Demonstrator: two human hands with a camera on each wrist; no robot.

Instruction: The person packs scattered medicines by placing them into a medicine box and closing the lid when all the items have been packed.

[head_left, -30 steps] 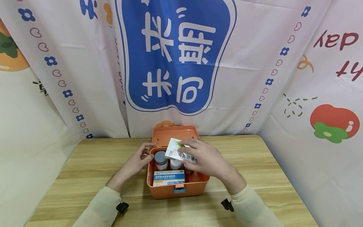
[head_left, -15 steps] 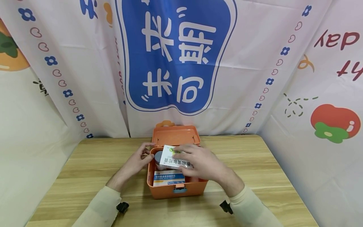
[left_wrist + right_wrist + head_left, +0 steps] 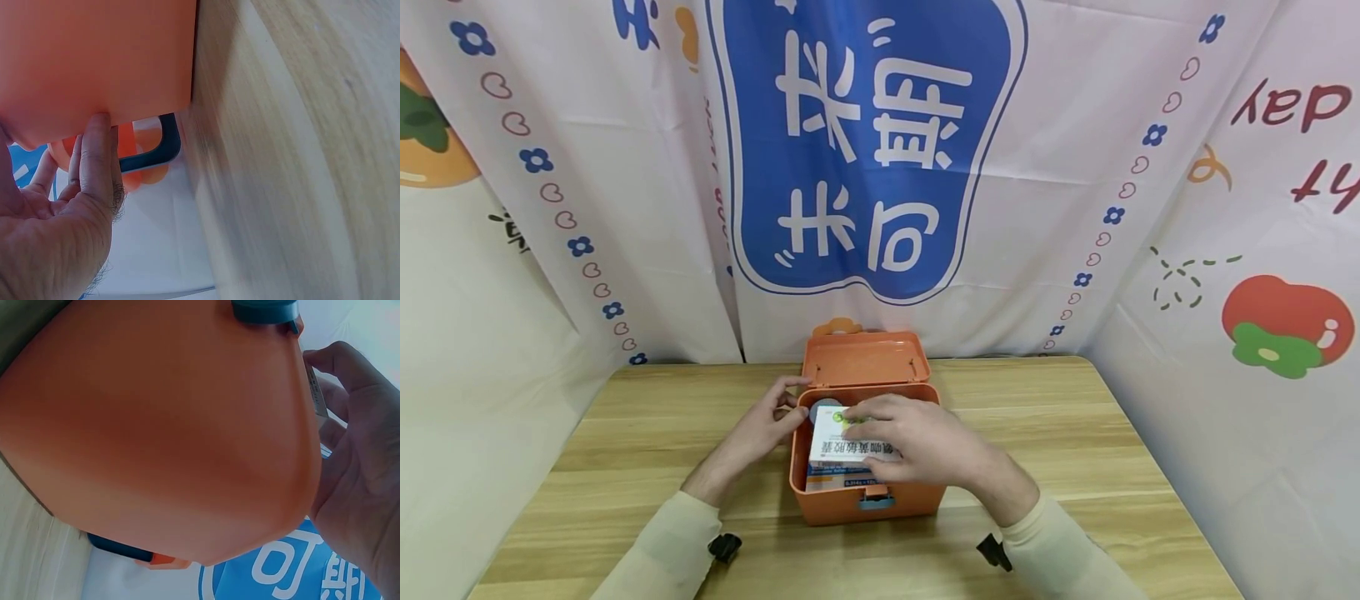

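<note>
An orange storage box point(image 3: 820, 505) stands on the table with its lid tipped back. My left hand point(image 3: 765, 429) holds its left rim, thumb at the edge; in the left wrist view, its fingers point(image 3: 95, 156) lie against the outer wall. My right hand point(image 3: 925, 437) grips a white medicine carton point(image 3: 833, 448) from its right side, fingers across the top. The carton lies nearly flat at the mouth of the storage box. It covers most of a blue-and-white medicine carton point(image 3: 823, 477) and part of a grey-capped bottle point(image 3: 822, 410). Other bottles are hidden beneath.
The open lid point(image 3: 865, 358) leans toward the patterned curtain point(image 3: 1000, 317) behind the wooden table point(image 3: 1037, 433). A blue latch point(image 3: 877, 502) sits on the storage box's front. A dark handle point(image 3: 167, 147) shows at the lid in the left wrist view.
My right hand has brought the white medicine carton left, toward me and lower, turning it flatter over the storage box's contents. My left hand has stayed at the rim.
</note>
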